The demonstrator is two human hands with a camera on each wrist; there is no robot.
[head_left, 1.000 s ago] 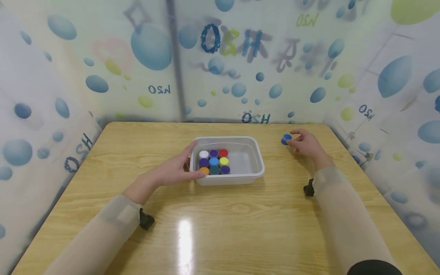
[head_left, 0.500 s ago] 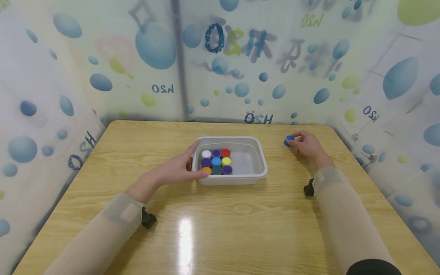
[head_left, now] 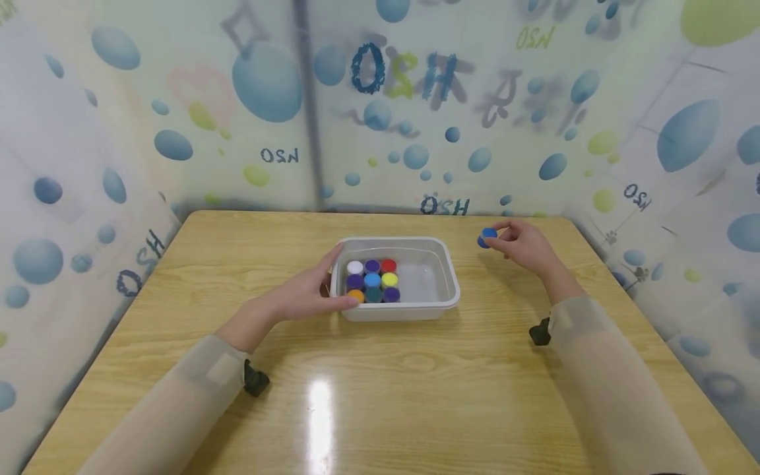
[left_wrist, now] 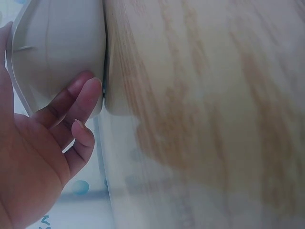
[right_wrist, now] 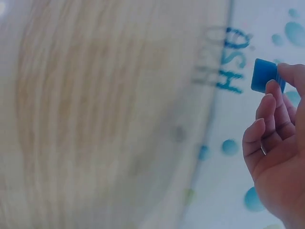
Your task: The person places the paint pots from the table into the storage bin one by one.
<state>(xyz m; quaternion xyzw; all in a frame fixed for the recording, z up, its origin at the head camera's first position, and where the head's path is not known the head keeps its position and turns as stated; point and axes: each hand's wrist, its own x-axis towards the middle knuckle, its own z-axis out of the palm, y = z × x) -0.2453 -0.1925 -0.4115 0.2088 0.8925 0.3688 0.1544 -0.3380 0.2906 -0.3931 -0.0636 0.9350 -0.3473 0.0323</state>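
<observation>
In the head view my left hand [head_left: 305,290] grips the left end of a white plastic tub [head_left: 424,313], thumb over its front corner. The left wrist view shows the fingers [left_wrist: 87,98] against the tub's outer wall. Up at the back right, my right hand [head_left: 525,247] pinches a small blue paint pot [head_left: 487,238] between thumb and fingertips. Against the wall in the right wrist view, the blue paint pot [right_wrist: 264,75] stands out past the fingertips. Several small pots with coloured lids, among them a yellow one [head_left: 388,280] and a red one [head_left: 388,265], fill the tub's left half.
The tub stands on a wooden table [head_left: 415,382], towards its back edge. Patterned walls [head_left: 380,152] with blue and green spots rise behind and at both sides. Bare tub floor [head_left: 421,280] shows to the right of the pots.
My right hand has lifted the blue paint pot from the table and shifted it slightly left. The left hand and the tub have stayed put.
</observation>
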